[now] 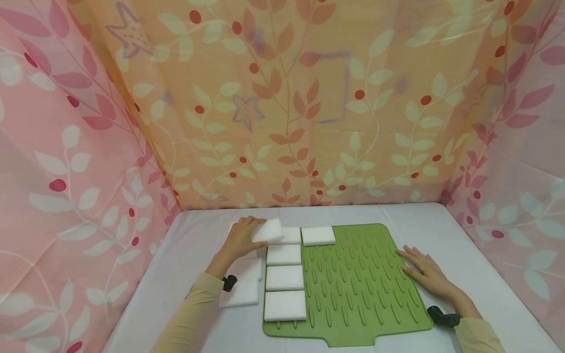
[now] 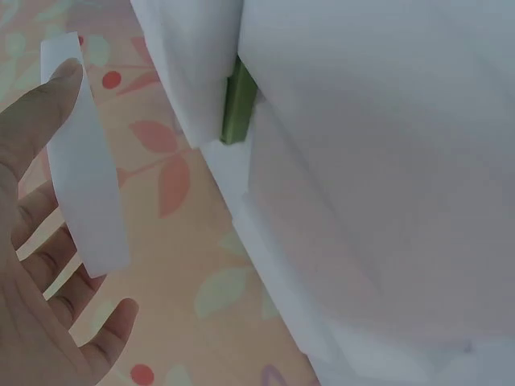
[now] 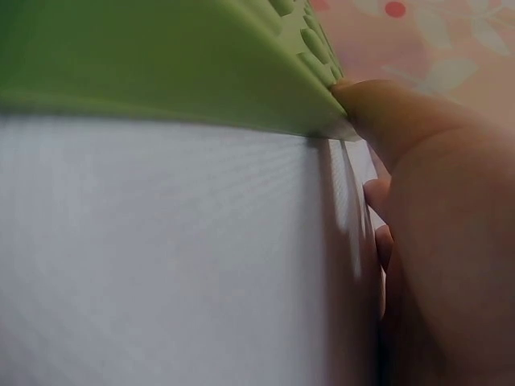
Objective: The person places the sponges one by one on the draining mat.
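Observation:
My left hand (image 1: 242, 239) pinches a white sponge block (image 1: 269, 230) between thumb and fingers, just over the back left corner of the green ridged mat (image 1: 357, 279). In the left wrist view the held sponge block (image 2: 87, 177) shows edge-on, thumb on one side and fingers on the other. Several more white sponge blocks (image 1: 285, 305) lie in a column along the mat's left side, and one sponge block (image 1: 319, 236) starts a second column at the back. My right hand (image 1: 425, 273) rests at the mat's right edge, its thumb touching the rim in the right wrist view.
Loose white sponge blocks (image 1: 240, 293) lie on the white-covered table (image 1: 194, 255) left of the mat, partly behind my left forearm. Floral curtains (image 1: 287, 108) stand along the back and both sides. A tab (image 1: 350, 341) juts from the mat's front edge.

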Tool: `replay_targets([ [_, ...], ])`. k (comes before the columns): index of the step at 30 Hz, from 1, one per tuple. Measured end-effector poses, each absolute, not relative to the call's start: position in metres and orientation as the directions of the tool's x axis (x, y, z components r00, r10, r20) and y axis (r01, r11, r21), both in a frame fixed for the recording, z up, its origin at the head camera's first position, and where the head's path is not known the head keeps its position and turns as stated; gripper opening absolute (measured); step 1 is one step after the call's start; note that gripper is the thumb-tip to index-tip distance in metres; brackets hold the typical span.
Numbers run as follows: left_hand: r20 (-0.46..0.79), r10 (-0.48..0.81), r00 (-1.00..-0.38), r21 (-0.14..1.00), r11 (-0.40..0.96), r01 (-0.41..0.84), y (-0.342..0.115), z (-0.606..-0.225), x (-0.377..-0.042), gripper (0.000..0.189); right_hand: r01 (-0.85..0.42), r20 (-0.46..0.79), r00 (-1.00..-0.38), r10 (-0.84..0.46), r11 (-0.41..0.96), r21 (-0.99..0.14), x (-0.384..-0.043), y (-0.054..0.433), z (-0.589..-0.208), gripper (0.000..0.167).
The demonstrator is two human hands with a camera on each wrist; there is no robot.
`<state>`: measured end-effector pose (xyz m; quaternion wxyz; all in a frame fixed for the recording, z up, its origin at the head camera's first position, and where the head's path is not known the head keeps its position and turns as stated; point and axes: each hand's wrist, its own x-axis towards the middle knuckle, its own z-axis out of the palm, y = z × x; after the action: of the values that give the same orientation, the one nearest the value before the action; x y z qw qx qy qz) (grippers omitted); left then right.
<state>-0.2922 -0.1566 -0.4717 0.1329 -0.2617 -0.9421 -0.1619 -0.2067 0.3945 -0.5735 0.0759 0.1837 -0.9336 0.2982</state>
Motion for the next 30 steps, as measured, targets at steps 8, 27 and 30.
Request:
replay_targets([
  [8, 0.310, 0.488, -0.816, 0.224, 0.797, 0.562, -0.140, -0.474, -0.292, 0.066, -0.387, 0.248, -0.922, -0.299, 0.762, -0.520, -0.208, 0.396, -0.576, 0.050],
  [27, 0.287, 0.564, -0.774, 0.190, 0.759, 0.623, -0.094, -0.477, -0.289, 0.073, -0.403, 0.274, -0.913, -0.302, 0.762, -0.507, -0.207, 0.395, -0.576, 0.049],
  [30, 0.267, 0.575, -0.774, 0.196, 0.754, 0.627, -0.086, -0.474, -0.287, 0.076, -0.400, 0.265, -0.915, -0.303, 0.762, -0.510, -0.207, 0.396, -0.576, 0.049],
])
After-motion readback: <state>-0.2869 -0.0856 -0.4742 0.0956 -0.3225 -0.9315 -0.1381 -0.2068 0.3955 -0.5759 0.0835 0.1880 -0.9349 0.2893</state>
